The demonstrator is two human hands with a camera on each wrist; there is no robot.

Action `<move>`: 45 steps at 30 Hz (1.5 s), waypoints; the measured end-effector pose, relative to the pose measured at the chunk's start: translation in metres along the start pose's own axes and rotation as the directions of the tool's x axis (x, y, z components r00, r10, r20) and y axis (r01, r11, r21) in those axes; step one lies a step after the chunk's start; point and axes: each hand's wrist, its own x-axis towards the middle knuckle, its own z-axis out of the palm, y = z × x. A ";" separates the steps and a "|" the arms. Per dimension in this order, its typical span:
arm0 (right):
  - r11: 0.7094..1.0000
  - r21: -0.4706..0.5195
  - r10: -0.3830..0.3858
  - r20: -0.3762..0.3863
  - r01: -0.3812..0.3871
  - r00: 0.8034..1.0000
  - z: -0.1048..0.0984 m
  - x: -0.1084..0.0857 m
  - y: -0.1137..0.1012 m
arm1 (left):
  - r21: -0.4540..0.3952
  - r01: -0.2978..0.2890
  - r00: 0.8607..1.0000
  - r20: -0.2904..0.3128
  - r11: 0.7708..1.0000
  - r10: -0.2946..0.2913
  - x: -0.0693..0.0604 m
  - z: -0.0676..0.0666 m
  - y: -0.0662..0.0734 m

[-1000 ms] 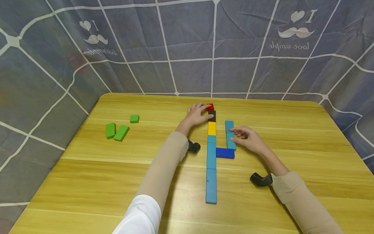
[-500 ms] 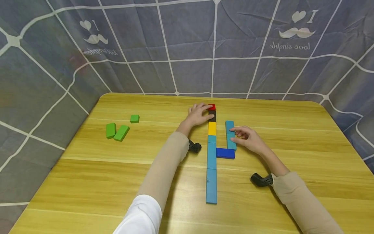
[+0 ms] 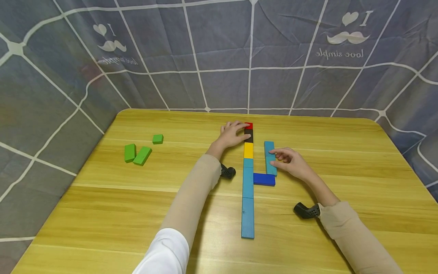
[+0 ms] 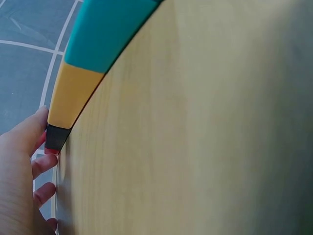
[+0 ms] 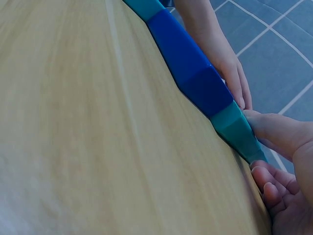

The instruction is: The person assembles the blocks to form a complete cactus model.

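Near column block (image 3: pixel 248 218): flat on the table (image 3: pixel 102 213), farthest out on my side of the yellow block (image 3: pixel 248 150), end to end with the second column block (image 3: pixel 248 182). Both laid.
Dark blue block (image 3: pixel 264 179): nearer than the yellow block and to its right, butting sideways against the column. Looks placed.
Small teal block (image 3: pixel 248 163): snug against the yellow block's near end.
Light-blue pair (image 3: pixel 268 157): right of the yellow block, end to end, running away from the dark blue block.
My right hand (image 3: pixel 291 161): right of the yellow block, fingers loosely bent, thumb and fingertip resting on that pair, no grip.
Green blocks (image 3: pixel 142 156): three, well left of the yellow block, all loose. Perhaps left to place; I can't tell.
My left hand (image 3: pixel 232 134): left of and beyond the yellow block, thumb touching the black block (image 3: pixel 248 140), fingertip on the red block (image 3: pixel 251 126), nothing grasped.
Far end: black, then red, straight beyond the yellow block; that column looks nearly finished.
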 end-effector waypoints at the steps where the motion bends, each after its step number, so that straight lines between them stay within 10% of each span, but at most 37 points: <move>1: 1.000 -0.001 0.000 0.000 0.000 1.000 0.000 0.000 0.000 | -0.001 -0.001 1.000 0.000 1.000 0.001 0.000 0.000 0.000; 30: 1.000 -0.012 0.015 0.000 -0.015 1.000 0.002 -0.002 -0.002 | -0.137 -0.048 0.995 -0.096 0.989 0.035 -0.005 0.002 -0.005; 45: 1.000 -0.007 0.000 -0.007 0.000 1.000 0.004 -0.003 0.001 | -0.274 -0.099 0.950 -0.313 0.957 0.009 -0.047 -0.042 -0.013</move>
